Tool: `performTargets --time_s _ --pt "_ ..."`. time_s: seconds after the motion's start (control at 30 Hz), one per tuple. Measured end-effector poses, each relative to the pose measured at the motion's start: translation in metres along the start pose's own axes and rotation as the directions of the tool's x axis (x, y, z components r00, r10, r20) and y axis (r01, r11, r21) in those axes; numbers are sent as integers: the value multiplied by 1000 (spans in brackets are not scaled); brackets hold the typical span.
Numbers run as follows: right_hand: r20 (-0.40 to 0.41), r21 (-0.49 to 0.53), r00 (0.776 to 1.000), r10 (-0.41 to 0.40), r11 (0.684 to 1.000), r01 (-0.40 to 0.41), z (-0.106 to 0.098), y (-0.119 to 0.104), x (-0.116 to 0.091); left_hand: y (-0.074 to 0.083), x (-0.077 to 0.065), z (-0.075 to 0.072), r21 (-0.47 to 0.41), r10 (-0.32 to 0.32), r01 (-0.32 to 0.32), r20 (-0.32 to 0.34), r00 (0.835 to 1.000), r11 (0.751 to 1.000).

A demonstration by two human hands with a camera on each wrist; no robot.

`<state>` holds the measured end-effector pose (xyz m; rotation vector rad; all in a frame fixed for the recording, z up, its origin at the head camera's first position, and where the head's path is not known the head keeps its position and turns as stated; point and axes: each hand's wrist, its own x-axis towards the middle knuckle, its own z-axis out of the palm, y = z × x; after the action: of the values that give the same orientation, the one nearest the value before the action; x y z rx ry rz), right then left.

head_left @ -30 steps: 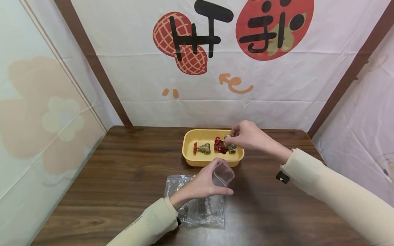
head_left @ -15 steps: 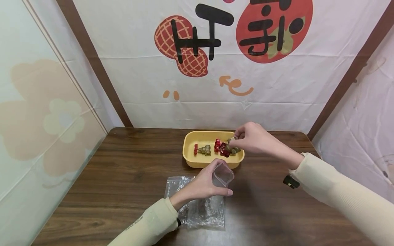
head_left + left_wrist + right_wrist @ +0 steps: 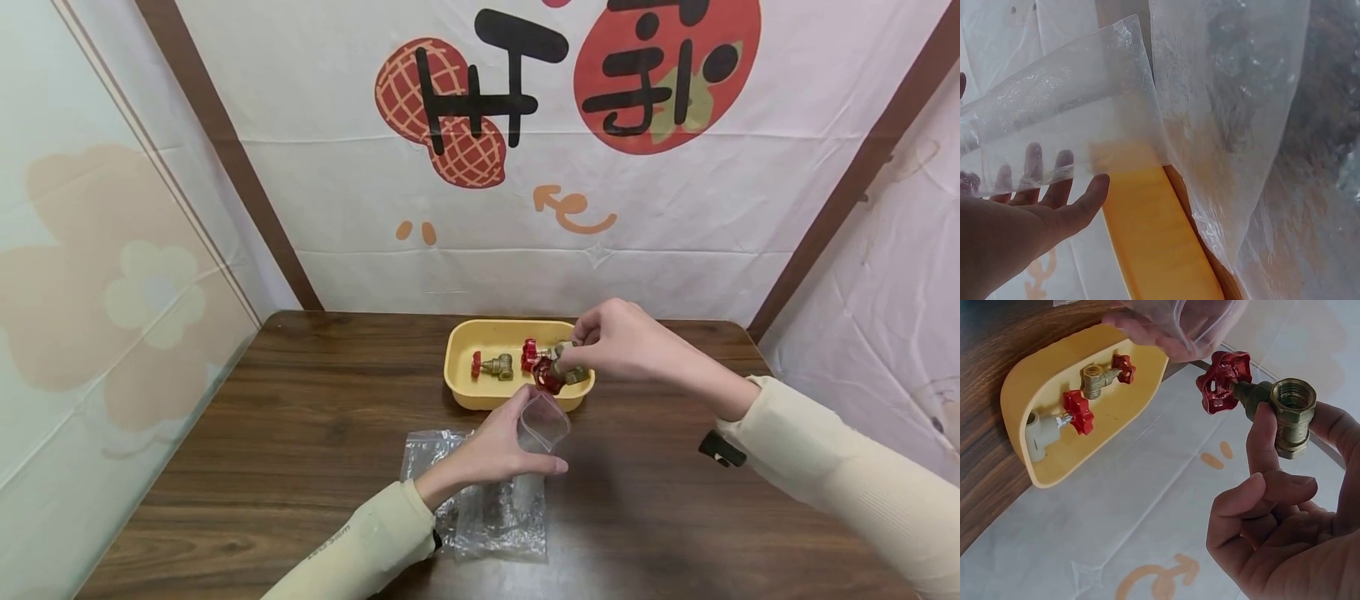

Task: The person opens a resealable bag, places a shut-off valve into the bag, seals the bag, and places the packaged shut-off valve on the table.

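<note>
My right hand (image 3: 618,342) pinches a brass gate valve (image 3: 1288,434) by its body, its dark red handwheel towards the bag. In the head view the valve overlaps the near right side of the yellow tray (image 3: 452,375). My left hand (image 3: 487,454) holds a clear zip bag (image 3: 547,421), thumb and fingers spread round its mouth, which gapes upward just below the handwheel. Clear plastic covers part of the left fingers (image 3: 1063,181) in the left wrist view. Inside the tray lie a smaller brass valve (image 3: 1092,382) and a pale grey valve (image 3: 1044,437), both with red handwheels.
Flat clear bags (image 3: 502,529) lie on the brown wooden table (image 3: 300,433) under and beside my left forearm. A printed cloth (image 3: 360,275) hangs behind the table's far edge, with more cloth at both sides.
My right hand has drawn the brass valve slightly right and nearer to the bag mouth, uncovering more of the pale valve in the tray. My left hand and the bag stay almost still.
</note>
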<state>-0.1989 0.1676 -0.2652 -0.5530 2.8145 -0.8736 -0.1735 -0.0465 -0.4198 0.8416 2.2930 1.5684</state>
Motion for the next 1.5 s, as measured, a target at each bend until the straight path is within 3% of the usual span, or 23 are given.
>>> performTargets --time_s 0.47,1.5 --pt "66 6 998 -3 1000 2 1 -8 -8 3 2 1 23 -41 41 -5 999 999" --pt "143 -41 990 -15 999 21 17 -6 -4 1 6 7 -13 -10 10 -46 999 1000"
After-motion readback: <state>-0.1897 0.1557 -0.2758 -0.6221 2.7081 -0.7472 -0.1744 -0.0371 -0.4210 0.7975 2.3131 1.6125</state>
